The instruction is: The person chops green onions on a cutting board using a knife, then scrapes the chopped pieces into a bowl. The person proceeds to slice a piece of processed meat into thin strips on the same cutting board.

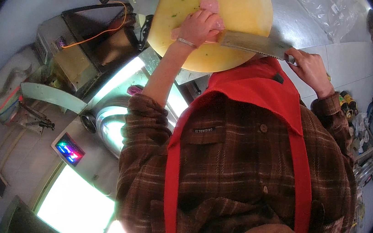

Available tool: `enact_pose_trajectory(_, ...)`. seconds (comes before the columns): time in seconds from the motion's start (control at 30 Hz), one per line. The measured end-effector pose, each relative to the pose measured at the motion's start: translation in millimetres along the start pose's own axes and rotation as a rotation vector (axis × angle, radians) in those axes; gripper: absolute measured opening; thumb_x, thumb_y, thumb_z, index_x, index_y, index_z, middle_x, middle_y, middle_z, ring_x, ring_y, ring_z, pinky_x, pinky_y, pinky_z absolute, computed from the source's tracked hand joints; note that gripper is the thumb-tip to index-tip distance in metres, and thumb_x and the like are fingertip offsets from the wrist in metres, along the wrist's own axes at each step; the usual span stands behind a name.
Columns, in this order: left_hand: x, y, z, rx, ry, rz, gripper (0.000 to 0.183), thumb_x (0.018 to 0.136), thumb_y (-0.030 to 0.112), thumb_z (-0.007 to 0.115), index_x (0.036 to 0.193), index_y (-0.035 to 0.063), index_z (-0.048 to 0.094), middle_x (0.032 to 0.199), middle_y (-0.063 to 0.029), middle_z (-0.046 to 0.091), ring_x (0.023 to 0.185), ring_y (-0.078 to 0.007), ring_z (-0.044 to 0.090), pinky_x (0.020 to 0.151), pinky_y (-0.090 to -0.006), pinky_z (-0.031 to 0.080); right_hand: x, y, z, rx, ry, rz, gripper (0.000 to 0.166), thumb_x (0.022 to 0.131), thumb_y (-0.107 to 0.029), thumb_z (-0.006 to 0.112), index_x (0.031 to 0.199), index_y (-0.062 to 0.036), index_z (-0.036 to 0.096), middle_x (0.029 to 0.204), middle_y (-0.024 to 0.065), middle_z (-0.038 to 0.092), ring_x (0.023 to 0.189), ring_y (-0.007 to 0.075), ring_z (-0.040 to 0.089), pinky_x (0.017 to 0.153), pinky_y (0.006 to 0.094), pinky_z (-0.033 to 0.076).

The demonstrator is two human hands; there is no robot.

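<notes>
On a round yellow cutting board (pixel 246 2) lie pieces of pale pink raw meat (pixel 209 5). My left hand (pixel 198 27), with a bracelet at the wrist, presses down on the meat with bent fingers. From the right, my right hand (pixel 307 68) grips the handle of a broad-bladed cleaver (pixel 254 42). The blade's far end lies over the board, close to the fingertips of my left hand and against the meat. Small green bits are scattered on the board. Part of the meat is hidden under my left hand.
A black-handled knife (pixel 146 32) lies at the board's left edge. Clear plastic bags (pixel 331 6) rest on the metal worktop (pixel 295 24) at the right. An orange cord (pixel 94 38) runs over equipment at the left. Bottles (pixel 347 100) stand lower right. A bowl's rim shows at the top.
</notes>
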State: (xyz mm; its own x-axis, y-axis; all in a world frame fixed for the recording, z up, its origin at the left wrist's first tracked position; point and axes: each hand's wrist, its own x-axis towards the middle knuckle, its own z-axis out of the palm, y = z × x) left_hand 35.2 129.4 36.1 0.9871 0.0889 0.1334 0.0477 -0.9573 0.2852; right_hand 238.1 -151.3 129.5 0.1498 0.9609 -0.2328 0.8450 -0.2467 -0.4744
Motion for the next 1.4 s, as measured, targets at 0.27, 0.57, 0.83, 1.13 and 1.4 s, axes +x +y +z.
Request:
enact_pose_trajectory(0.27,-2.0,-9.7,4.3,-0.119,-0.084,0.024,0.024,0.076,0.031,0.059,0.095,0.0162,0.059,0.094,-0.0037,0.056,0.088,-0.0255,0.054,0.072,-0.0368,0.046,-8.1,3.3,6.0,0.038,0.061,0.092,0.021,0.077,-0.015,0.059,0.097,-0.0123,0.051,0.074,0.0083,0.062,0.063,0.0284,0.060,0.054,0.0373,0.046)
enact_pose_trajectory(0.57,28.2,-28.7,3.0,-0.055,0.232,-0.192,0.027,0.077,0.029,0.058,0.099,0.0141,0.060,0.096,-0.0077,0.056,0.089,-0.0283,0.054,0.078,-0.0395,0.044,-12.0,4.4,8.4,0.038,0.124,0.290,0.018,0.081,-0.019,0.059,0.095,-0.0137,0.051,0.064,0.0083,0.058,0.056,0.0264,0.058,0.048,0.0363,0.043)
enact_pose_trajectory(0.83,39.1,-19.2,-8.1,-0.121,-0.070,-0.279,0.024,0.070,0.023,0.062,0.091,0.0107,0.058,0.091,-0.0081,0.056,0.088,-0.0267,0.054,0.077,-0.0391,0.046,-9.8,6.8,3.6,0.013,0.158,0.353,0.018,0.081,-0.023,0.059,0.095,-0.0141,0.052,0.056,0.0068,0.054,0.051,0.0253,0.056,0.045,0.0360,0.041)
enact_pose_trajectory(1.13,27.7,-18.0,-0.8,-0.145,-0.036,-0.238,0.042,0.070,0.023,0.065,0.108,0.0106,0.050,0.111,-0.0102,0.052,0.104,-0.0310,0.049,0.088,-0.0382,0.042,-0.5,22.0,-0.4,0.041,0.121,0.301,0.018,0.081,-0.022,0.059,0.096,-0.0145,0.053,0.057,0.0069,0.055,0.052,0.0259,0.057,0.046,0.0366,0.042)
enact_pose_trajectory(1.4,28.5,-25.7,-3.4,-0.061,-0.167,-0.193,0.048,0.070,0.023,0.065,0.115,0.0133,0.050,0.114,-0.0078,0.051,0.108,-0.0284,0.048,0.091,-0.0362,0.041,22.1,48.7,-10.2,0.065,0.116,0.271,0.018,0.082,-0.023,0.057,0.098,-0.0149,0.053,0.057,0.0081,0.054,0.053,0.0271,0.056,0.047,0.0380,0.042)
